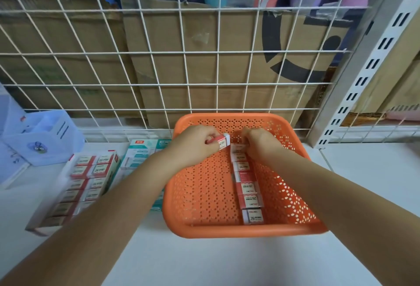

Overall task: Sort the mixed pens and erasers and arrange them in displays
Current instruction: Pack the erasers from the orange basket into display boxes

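An orange perforated basket (204,197) sits on the white shelf in front of me. Inside it, a row of several red-and-white 2B erasers (247,199) runs from the near wall toward the far wall. My left hand (195,142) is over the far part of the basket and grips one more red-and-white eraser (221,142) by its end. My right hand (256,137) has its fingers curled down on the far end of the row; which eraser it touches is hidden by the fingers.
Left of the basket lies an open box of the same erasers (88,176), a teal-and-white carton (143,153) beside it. A pale blue plastic organiser (43,135) stands far left. White wire grid (181,58) backs the shelf; a slotted upright (363,76) rises right.
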